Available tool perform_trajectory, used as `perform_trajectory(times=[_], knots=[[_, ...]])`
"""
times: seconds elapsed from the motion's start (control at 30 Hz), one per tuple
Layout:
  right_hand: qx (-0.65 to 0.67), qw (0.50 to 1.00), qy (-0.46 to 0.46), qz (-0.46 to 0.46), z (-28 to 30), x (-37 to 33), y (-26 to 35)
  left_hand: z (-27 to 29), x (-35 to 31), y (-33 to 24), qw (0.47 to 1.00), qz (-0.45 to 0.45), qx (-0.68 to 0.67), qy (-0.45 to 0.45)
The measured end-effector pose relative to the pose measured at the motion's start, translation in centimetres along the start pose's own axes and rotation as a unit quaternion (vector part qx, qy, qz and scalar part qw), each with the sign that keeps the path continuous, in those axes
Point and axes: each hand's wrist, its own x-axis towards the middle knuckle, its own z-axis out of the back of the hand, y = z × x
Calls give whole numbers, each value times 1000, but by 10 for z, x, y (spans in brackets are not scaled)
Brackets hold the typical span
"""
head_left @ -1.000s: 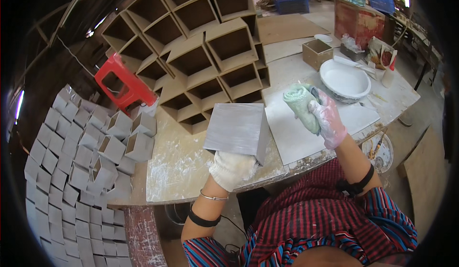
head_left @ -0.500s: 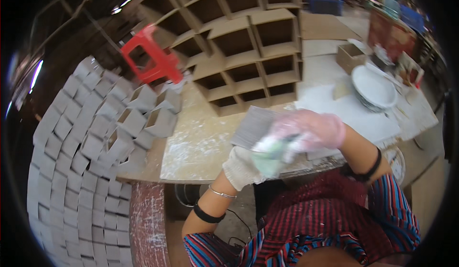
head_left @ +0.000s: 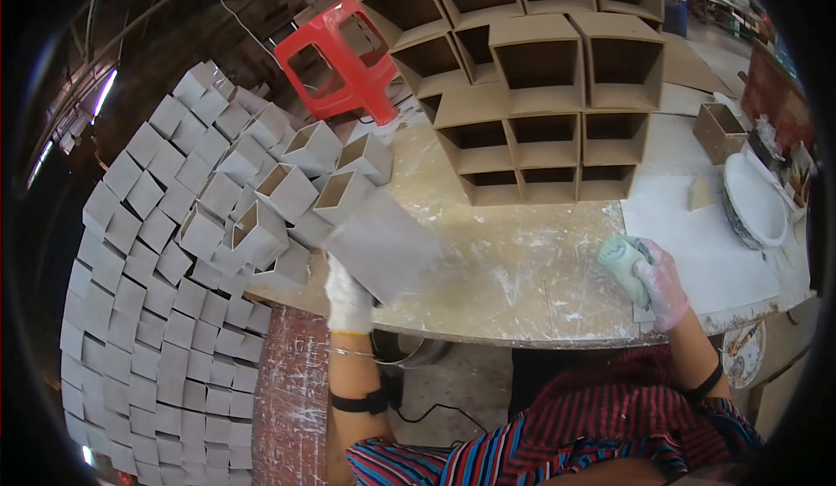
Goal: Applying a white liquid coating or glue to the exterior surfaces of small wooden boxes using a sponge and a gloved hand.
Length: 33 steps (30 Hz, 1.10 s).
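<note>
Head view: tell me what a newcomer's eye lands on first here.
The great stack of grey-coated square boxes fills the left side, spilling onto the smeared worktable. A bright red plastic stool stands out at the top, beside rows of bare brown open boxes at the table's far edge. In front, the white-gloved left hand holds up one grey box, while the pink-gloved right hand grips a pale green sponge.
</note>
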Motion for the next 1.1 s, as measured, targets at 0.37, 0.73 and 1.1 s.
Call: perform_trajectory(times=[0.37,0.73,1.1], knots=[[139,987,-48,-70,-23,26,-13,89,143,-45,749,96,655,13],[131,988,-49,-72,-30,37,-21,149,226,-3,455,14,835,310],[128,984,-46,-116,-21,33,-16,60,168,-54,479,-33,872,98]])
